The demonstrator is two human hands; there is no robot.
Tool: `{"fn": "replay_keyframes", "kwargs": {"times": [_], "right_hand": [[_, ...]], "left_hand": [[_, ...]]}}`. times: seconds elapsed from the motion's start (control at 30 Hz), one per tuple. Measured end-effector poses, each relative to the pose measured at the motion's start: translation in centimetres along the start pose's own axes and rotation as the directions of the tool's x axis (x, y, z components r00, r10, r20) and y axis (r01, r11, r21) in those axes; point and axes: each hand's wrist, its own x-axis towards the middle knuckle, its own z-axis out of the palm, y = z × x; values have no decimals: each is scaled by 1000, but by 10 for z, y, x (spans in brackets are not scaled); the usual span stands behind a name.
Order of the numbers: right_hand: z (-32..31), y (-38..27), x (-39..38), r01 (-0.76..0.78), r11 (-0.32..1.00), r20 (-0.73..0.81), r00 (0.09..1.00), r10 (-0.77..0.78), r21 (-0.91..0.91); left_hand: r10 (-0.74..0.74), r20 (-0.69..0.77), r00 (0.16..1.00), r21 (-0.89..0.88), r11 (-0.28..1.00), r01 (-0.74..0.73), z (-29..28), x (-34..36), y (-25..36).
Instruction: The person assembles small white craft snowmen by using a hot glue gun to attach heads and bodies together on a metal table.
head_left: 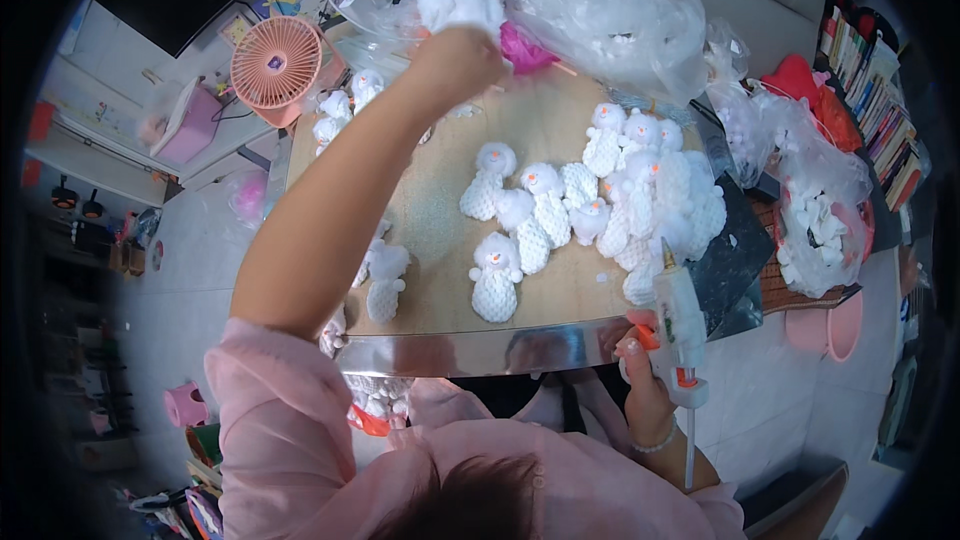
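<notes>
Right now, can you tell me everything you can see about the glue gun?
The glue gun has a white, plastic-looking body, a narrow brass-coloured tip and an orange trigger. A pale, thin glue stick pokes out of its back end, where there is a little orange-red patch. The right hand grips it near the table's right front corner, its nose pointing away from the person. I can't tell whether the trigger is squeezed.

A pink fan [276, 64] stands left, books [878, 105] right.
</notes>
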Motion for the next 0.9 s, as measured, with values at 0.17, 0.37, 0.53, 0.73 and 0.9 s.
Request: {"fn": "replay_keyframes", "kwargs": {"times": [0.17, 0.37, 0.53, 0.73, 0.9], "right_hand": [[5, 1, 5, 9, 998, -46, 999, -6, 70], [15, -4, 6, -46, 994, 39, 998, 42, 95], [14, -2, 0, -3, 999, 145, 989, -5, 53], [35, -24, 4, -135, 954, 279, 958, 58, 266], [31, -19, 13, -96, 956, 198, 979, 41, 277]], "left_hand": [[-61, 314, 947, 292, 956, -35, 3, -132, 4], [-133, 213, 968, -62, 987, 149, 33, -215, 3], [-80, -57, 995, -14, 997, 79, 33, -174, -9], [-208, 194, 959, 189, 967, 171, 39, -96, -30], [-223, -24, 974, 182, 957, 224, 22, -104, -41]]}}
